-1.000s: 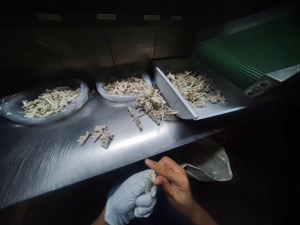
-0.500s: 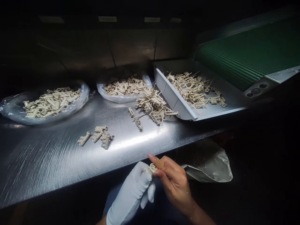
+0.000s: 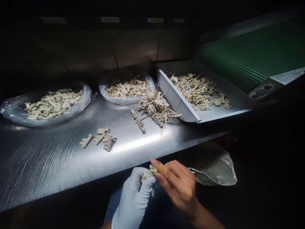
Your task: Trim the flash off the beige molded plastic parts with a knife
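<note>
My left hand (image 3: 134,194), in a white glove, pinches a small beige plastic part (image 3: 148,175) just off the table's front edge. My right hand (image 3: 179,183) is bare, with a tan wrap on one finger. Its thumb and wrapped finger close on the right end of the same part. Several similar parts (image 3: 100,136) lie in a loose group on the metal table (image 3: 59,162). Farther back, a heap of beige parts with thin sticks (image 3: 157,108) rests against the side of a white tray (image 3: 178,95).
Two clear plastic bags, one at the left (image 3: 14,116) and one at the centre back (image 3: 116,100), hold beige parts. More parts lie in the tray, below a green conveyor belt (image 3: 250,54). A pale bag (image 3: 219,173) hangs below the table edge at the right.
My gloved hand has turned and its fingers have shifted, so more of the beige part shows. My right hand has moved slightly right and down, still at the part.
</note>
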### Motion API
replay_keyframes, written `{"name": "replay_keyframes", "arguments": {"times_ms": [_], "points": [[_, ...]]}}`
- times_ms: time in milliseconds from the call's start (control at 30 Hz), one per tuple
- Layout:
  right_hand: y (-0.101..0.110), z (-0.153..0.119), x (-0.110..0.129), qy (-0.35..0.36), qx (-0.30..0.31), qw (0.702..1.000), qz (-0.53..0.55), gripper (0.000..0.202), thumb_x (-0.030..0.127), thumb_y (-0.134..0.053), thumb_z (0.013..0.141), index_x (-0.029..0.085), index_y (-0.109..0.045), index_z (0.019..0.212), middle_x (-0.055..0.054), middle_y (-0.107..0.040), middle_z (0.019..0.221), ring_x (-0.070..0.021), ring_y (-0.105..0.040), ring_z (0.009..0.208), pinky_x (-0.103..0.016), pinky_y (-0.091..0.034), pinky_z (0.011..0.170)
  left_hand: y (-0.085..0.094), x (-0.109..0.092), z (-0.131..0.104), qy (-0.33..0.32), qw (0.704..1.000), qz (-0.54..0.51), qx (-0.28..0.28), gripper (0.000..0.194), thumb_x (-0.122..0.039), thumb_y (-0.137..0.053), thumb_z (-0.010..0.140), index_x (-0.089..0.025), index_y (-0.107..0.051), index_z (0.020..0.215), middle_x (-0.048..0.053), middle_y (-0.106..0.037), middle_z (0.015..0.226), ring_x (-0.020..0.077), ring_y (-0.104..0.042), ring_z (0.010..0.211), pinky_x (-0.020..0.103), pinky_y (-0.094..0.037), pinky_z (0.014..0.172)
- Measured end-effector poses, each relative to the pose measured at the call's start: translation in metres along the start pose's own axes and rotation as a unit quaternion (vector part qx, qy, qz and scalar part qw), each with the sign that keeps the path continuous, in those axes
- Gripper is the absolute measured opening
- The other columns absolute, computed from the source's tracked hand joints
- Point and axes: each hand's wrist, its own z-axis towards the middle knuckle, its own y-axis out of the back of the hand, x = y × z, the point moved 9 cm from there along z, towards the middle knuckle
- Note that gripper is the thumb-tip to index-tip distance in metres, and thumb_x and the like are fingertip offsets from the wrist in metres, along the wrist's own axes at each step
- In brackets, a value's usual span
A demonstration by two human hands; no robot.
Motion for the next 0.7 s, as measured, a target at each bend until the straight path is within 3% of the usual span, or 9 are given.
{"name": "replay_keyframes", "arguments": {"times_ms": [167,300,500,700], "points": [[0.003,0.002,0.001,0.007,0.003,1.000,0.012,0.045,0.028,-0.053,0.110,0.027,-0.051,0.155,-0.001,-0.064,0.075,-0.0161,-0.055,0.066,-0.029,-0.045,0.059,0.006,-0.010,-0.001,-0.062,0.996,0.062,-0.013,0.029,-0.045,-0.062,0.101,-0.023,-0.071,0.085,0.003,-0.072,0.080,0.0207,-0.066,0.074,0.029,-0.051,0.071],[0.002,0.004,0.004,0.023,0.012,0.999,-0.022,0.046,0.032,-0.051,0.110,0.027,-0.050,0.156,-0.001,-0.063,0.074,-0.0166,-0.054,0.066,-0.029,-0.043,0.060,0.006,-0.020,-0.001,-0.114,0.988,0.107,0.000,0.027,-0.034,-0.060,0.103,-0.023,-0.071,0.080,0.004,-0.071,0.081,0.0203,-0.066,0.074,0.028,-0.051,0.072],[0.001,0.007,0.009,0.043,0.031,0.997,-0.052,0.044,0.025,-0.058,0.107,0.022,-0.056,0.152,0.000,-0.061,0.070,-0.0162,-0.051,0.063,-0.030,-0.039,0.058,0.006,-0.020,0.002,-0.100,0.989,0.104,0.002,0.032,-0.038,-0.057,0.104,-0.022,-0.065,0.076,0.001,-0.064,0.073,0.0179,-0.059,0.065,0.026,-0.048,0.065],[0.000,0.005,0.005,0.035,0.011,0.999,-0.031,0.048,0.031,-0.051,0.111,0.026,-0.046,0.158,-0.001,-0.062,0.073,-0.0166,-0.053,0.065,-0.029,-0.042,0.060,0.005,-0.020,0.002,-0.097,0.991,0.091,0.005,0.029,-0.037,-0.059,0.103,-0.023,-0.070,0.080,0.003,-0.070,0.079,0.0198,-0.064,0.072,0.027,-0.049,0.070]]}}
